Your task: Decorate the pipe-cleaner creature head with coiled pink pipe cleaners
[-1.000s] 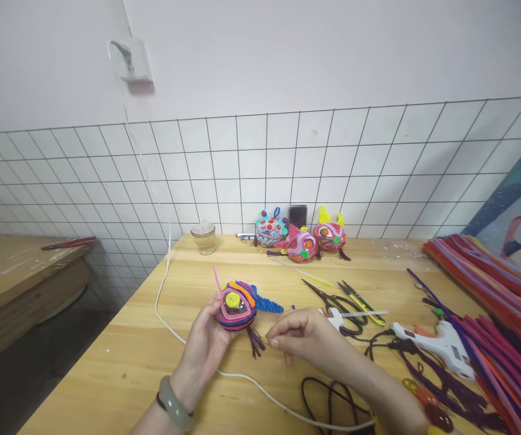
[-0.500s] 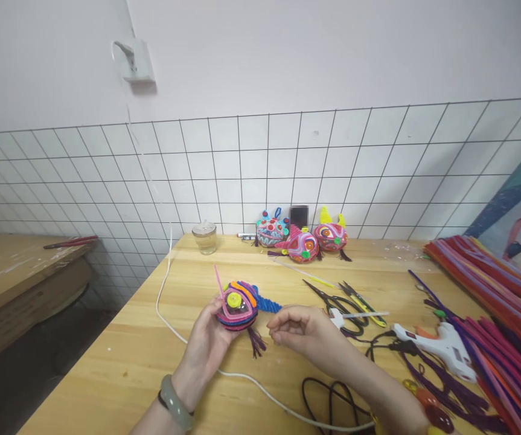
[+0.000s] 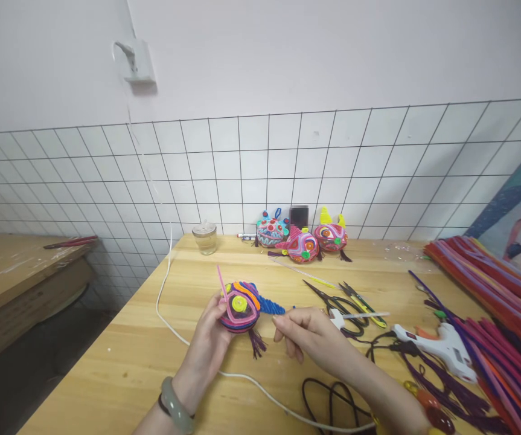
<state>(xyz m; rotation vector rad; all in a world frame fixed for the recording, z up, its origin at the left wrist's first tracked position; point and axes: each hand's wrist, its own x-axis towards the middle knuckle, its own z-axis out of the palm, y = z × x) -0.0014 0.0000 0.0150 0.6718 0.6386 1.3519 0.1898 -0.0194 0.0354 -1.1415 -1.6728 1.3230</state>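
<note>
At left fingers (image 3: 215,308), striped ornament (image 3: 242,309), yellow-eyed

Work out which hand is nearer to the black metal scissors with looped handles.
The right hand: it is slightly left of the scissors, on the viewer's side; the left hand is farther left, holding a round, multicoloured, striped ornament.

Striped ornament (image 3: 241,309), blue tail (image 3: 271,306), in left hand (image 3: 210,332).
</note>
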